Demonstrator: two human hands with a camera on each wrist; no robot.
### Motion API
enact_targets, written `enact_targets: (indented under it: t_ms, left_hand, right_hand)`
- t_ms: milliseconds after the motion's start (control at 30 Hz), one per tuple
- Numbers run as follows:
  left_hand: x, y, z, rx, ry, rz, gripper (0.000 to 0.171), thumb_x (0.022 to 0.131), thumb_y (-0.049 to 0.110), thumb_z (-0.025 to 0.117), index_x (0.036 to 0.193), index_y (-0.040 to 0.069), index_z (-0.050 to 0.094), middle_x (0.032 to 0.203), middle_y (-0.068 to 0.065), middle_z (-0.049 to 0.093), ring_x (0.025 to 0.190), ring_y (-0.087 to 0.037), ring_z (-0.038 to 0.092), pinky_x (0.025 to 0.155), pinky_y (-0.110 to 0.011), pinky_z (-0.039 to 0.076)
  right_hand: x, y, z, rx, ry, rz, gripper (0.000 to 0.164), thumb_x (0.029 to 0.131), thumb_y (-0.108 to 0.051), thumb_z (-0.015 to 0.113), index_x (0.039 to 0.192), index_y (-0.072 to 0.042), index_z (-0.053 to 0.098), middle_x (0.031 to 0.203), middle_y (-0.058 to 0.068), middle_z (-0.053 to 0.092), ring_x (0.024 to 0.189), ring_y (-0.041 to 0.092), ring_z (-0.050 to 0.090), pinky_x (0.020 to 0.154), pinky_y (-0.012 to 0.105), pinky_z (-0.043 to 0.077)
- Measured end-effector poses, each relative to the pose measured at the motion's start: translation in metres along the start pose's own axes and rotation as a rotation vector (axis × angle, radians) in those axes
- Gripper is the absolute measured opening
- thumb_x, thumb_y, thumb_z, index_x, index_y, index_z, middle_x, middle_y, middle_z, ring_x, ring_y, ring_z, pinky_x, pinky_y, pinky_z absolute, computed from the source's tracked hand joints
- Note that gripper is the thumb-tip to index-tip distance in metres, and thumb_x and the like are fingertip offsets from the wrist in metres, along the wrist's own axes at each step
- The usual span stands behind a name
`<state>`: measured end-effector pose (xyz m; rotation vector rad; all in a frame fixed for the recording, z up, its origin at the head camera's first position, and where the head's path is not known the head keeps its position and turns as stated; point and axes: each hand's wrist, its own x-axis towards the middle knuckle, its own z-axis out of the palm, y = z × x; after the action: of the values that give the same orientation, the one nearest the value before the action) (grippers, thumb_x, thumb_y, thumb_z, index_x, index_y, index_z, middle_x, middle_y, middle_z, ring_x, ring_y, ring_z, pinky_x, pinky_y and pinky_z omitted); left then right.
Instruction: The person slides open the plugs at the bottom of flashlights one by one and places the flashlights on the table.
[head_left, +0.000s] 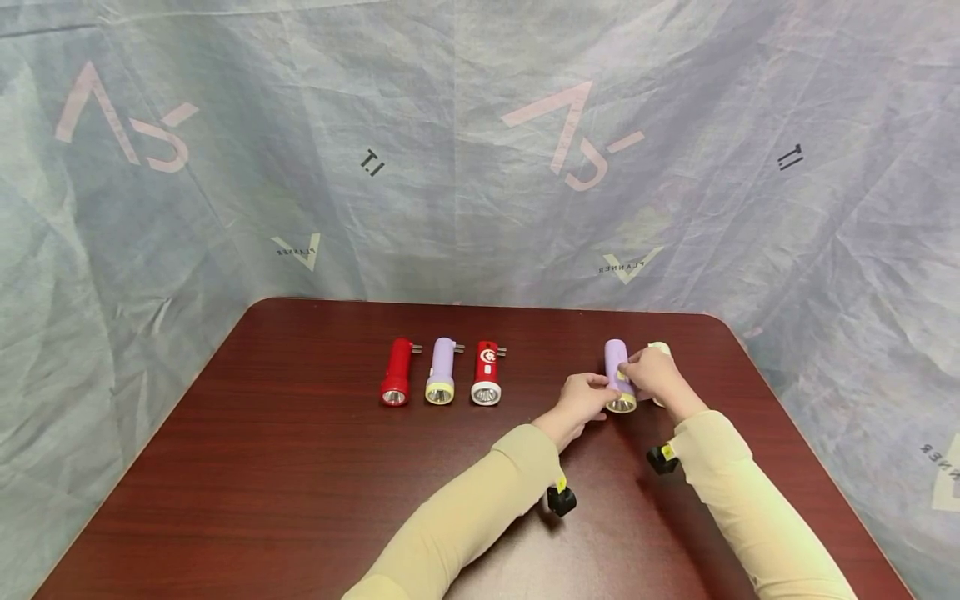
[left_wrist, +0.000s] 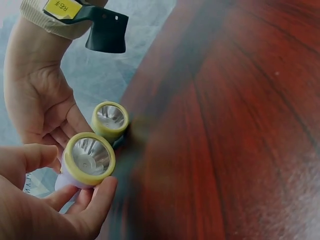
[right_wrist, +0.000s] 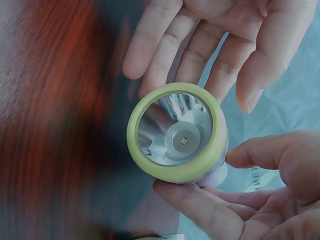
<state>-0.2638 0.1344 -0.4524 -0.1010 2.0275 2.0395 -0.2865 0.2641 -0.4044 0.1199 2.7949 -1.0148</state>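
Observation:
A purple flashlight with a yellow rim (head_left: 615,354) sits between my two hands at the right part of the table, its lens (right_wrist: 182,137) facing me. My right hand (head_left: 654,372) grips its body, thumb on the purple side and fingers by the head in the right wrist view. Straight fingers of my left hand (head_left: 577,406) touch the other side of the head. The left thumb stands apart from it in the right wrist view. Partly hidden behind my right hand, a pale yellow flashlight (left_wrist: 110,120) lies close to the purple one.
Left of my hands lie a red flashlight (head_left: 397,367), another purple one (head_left: 442,367) and a red one with a white rim (head_left: 486,379), lenses toward me and plug prongs to the right. A printed cloth (head_left: 450,167) hangs behind the dark red table (head_left: 262,467).

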Motion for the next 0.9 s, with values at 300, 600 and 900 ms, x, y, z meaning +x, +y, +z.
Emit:
enact_targets:
  t_ms: [300, 600, 900]
  left_hand:
    - [-0.004, 0.008, -0.006, -0.005, 0.033, 0.050, 0.025, 0.078, 0.006, 0.074, 0.102, 0.004, 0.068, 0.086, -0.003, 0.068, 0.071, -0.013, 0.064, 0.067, -0.037, 0.057]
    - [-0.008, 0.013, -0.016, -0.003, 0.052, 0.119, 0.028, 0.076, 0.010, 0.077, 0.102, 0.004, 0.068, 0.090, -0.004, 0.068, 0.066, -0.011, 0.061, 0.064, -0.033, 0.056]
    - [-0.014, 0.021, -0.025, 0.061, 0.072, 0.190, 0.028, 0.076, 0.013, 0.077, 0.102, 0.007, 0.068, 0.093, -0.002, 0.070, 0.064, -0.008, 0.061, 0.058, -0.023, 0.051]
  right_hand:
    - [-0.009, -0.015, -0.005, 0.086, 0.032, -0.005, 0.043, 0.092, -0.013, 0.053, 0.117, 0.022, 0.049, 0.105, 0.036, 0.058, 0.065, 0.017, 0.066, 0.063, 0.037, 0.058]
    - [-0.011, -0.021, -0.007, 0.186, 0.039, -0.010, 0.044, 0.092, -0.014, 0.056, 0.122, 0.017, 0.047, 0.097, 0.025, 0.060, 0.067, 0.011, 0.065, 0.065, 0.034, 0.058]
    - [-0.020, -0.031, -0.010, 0.225, 0.046, -0.039, 0.045, 0.094, -0.016, 0.054, 0.127, 0.013, 0.045, 0.111, 0.030, 0.058, 0.075, 0.011, 0.063, 0.069, 0.033, 0.057]
